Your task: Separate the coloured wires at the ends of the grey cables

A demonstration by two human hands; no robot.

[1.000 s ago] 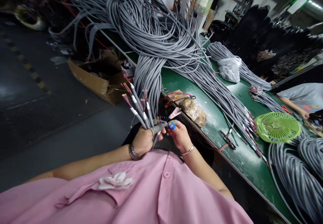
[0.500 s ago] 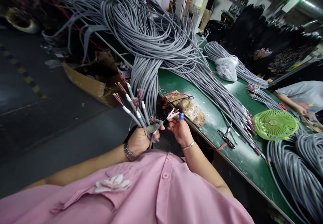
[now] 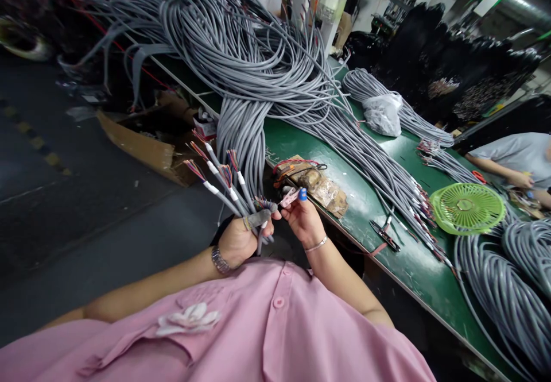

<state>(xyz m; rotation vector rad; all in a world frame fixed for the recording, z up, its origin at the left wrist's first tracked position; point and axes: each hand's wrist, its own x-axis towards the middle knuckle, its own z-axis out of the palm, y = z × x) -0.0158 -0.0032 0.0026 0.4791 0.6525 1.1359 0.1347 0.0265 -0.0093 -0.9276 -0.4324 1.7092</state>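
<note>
Left fingers (image 3: 259,217) around cables (image 3: 239,203), right fingers (image 3: 302,195) on clip (image 3: 289,197)

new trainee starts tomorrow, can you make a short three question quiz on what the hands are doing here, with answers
1. Multiple choice: what does the left hand hold?
a) a plastic bag
b) grey cables with coloured wire ends
c) a cardboard box

2. True or false: a watch is worn on the right arm.

3. Fill in: one digit of the right hand wears a ____ cover.

Key: 1. b. 2. False; the watch is on the left arm. 3. blue.
</note>
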